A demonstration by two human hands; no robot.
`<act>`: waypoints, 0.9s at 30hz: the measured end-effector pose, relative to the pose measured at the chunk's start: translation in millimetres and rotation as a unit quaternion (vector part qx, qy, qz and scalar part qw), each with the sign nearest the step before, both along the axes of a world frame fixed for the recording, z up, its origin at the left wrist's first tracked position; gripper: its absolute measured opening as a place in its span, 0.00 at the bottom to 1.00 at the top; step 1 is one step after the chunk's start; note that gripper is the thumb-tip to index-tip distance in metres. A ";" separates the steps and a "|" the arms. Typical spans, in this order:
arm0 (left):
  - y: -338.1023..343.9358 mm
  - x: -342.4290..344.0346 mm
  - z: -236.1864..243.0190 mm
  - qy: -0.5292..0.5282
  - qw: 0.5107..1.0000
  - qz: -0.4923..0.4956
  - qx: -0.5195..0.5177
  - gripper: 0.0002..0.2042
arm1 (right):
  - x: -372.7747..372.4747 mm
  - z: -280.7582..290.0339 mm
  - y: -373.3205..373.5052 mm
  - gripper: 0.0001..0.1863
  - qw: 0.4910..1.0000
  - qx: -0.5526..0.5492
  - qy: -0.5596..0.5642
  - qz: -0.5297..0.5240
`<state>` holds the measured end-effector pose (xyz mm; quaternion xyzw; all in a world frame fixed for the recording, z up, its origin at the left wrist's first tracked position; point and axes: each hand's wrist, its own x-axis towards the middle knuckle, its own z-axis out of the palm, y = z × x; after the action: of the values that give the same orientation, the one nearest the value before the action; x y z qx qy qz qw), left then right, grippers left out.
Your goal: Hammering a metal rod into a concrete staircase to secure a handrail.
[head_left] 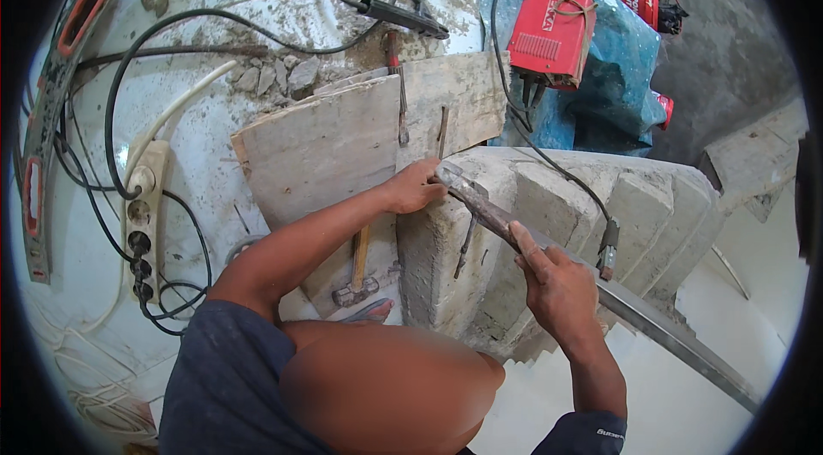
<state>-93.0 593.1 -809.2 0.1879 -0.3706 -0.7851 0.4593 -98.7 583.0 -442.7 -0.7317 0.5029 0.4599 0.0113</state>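
Right hand wraps around a long metal bar, thumb and a finger laid along its top. Left hand is curled at the bar's upper end; whether its fingers close on that end or only steady it, I cannot tell. Between the two hands the bar slants over the edge of rough concrete steps, and past the right hand it runs on, down and outward, with no hand on that long stretch.

That overhang seems the main risk: its weight could tip the bar about the right hand, lifting the end out of the left hand or pinching those fingers against the concrete. Dust on the right hand may loosen its hold, so the bar could roll or slide away down the slope.

Just beyond the right hand, a cabled clamp lies close to the bar; a sideways swing could knock it, or snag its lead. If the red welding machine, farther out ahead of the right hand, is live, contact there could spark; nothing shows whether it is on.

Nearer the body from the left hand, a hammer lies close to a foot, where a misstep could catch it. Neither hand wears a glove, so a sharp edge could cut.
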 end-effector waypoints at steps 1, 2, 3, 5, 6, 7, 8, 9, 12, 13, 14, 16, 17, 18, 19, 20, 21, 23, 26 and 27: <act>2.8 -4.0 -5.8 -0.001 1.000 0.004 0.007 0.13 | 0.8 -1.3 -1.8 0.31 1.000 -0.006 -0.003 0.003; 5.1 -9.2 -11.6 -0.046 0.997 0.046 -0.028 0.15 | 1.2 -2.8 -3.2 0.31 1.000 -0.011 -0.007 0.004; 8.3 -14.6 -18.0 -0.091 0.990 0.086 -0.063 0.16 | 2.5 -3.8 -4.4 0.31 1.000 -0.002 -0.009 0.005; 1.1 2.9 0.2 -0.086 0.990 0.089 -0.071 0.19 | 10.5 2.1 -3.9 0.32 0.999 -0.033 -0.044 -0.004; -1.7 16.5 9.6 -0.083 0.988 0.094 -0.085 0.22 | 19.4 6.4 -1.1 0.32 0.999 -0.030 -0.045 0.008; -1.7 8.6 1.6 -0.085 0.988 0.096 -0.080 0.22 | 23.6 8.2 -1.6 0.33 0.997 -0.036 -0.074 0.011; 2.9 -8.4 -17.4 -0.078 0.992 0.061 -0.080 0.24 | 23.4 5.6 -2.3 0.33 0.993 -0.039 -0.107 0.011; 3.2 -21.1 -27.9 -0.065 0.994 0.024 -0.082 0.25 | 20.7 2.7 -3.0 0.33 0.994 -0.035 -0.106 0.009; -9.7 -13.2 -18.6 -0.029 0.984 0.054 -0.169 0.26 | 8.4 -4.5 -1.9 0.34 0.995 -0.023 -0.088 0.051; -6.7 -15.0 -23.6 -0.035 0.984 0.056 -0.166 0.26 | 2.3 -8.3 -3.8 0.33 0.999 -0.005 -0.008 0.043; -2.3 -21.2 -27.8 -0.085 0.985 0.054 -0.143 0.26 | 1.5 -8.7 -4.0 0.33 0.996 0.012 0.076 0.035; -4.4 -24.5 -27.6 -0.132 0.982 0.055 -0.122 0.25 | 9.2 -1.6 -0.9 0.34 0.996 0.017 0.075 0.053; -5.0 -15.6 -21.1 -0.097 0.985 0.055 -0.135 0.24 | 13.6 1.1 2.4 0.36 0.995 0.022 0.072 0.064; -5.9 -8.8 -15.1 -0.061 0.986 0.055 -0.147 0.22 | 17.6 2.5 3.7 0.36 0.995 0.022 0.073 0.062; -5.0 -8.2 -17.4 -0.062 0.986 0.056 -0.145 0.22 | 22.9 3.6 4.8 0.35 0.997 0.005 0.016 0.074; -6.5 -7.8 -20.5 -0.056 0.986 0.046 -0.149 0.20 | 25.7 3.8 6.1 0.35 0.995 -0.013 -0.040 0.085; -7.3 -7.8 -23.1 -0.049 0.986 0.036 -0.154 0.19 | 26.2 3.9 8.2 0.35 0.995 -0.010 -0.042 0.085; -7.1 -18.3 -33.0 -0.067 0.984 0.050 -0.160 0.18 | 29.6 6.2 11.8 0.34 0.987 -0.040 -0.126 0.093; -4.2 -34.2 -40.9 -0.055 0.984 0.088 -0.143 0.18 | 16.0 -6.5 8.6 0.34 0.992 -0.009 -0.074 0.100; -4.2 -34.8 -38.4 -0.069 0.980 0.102 -0.155 0.18 | 9.6 -8.8 7.5 0.34 0.992 -0.011 -0.072 0.101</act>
<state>-127.7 588.9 -847.6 0.2048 -0.4977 -0.6525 0.5335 -89.1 590.5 -451.5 -0.8097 0.4294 0.3999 -0.0068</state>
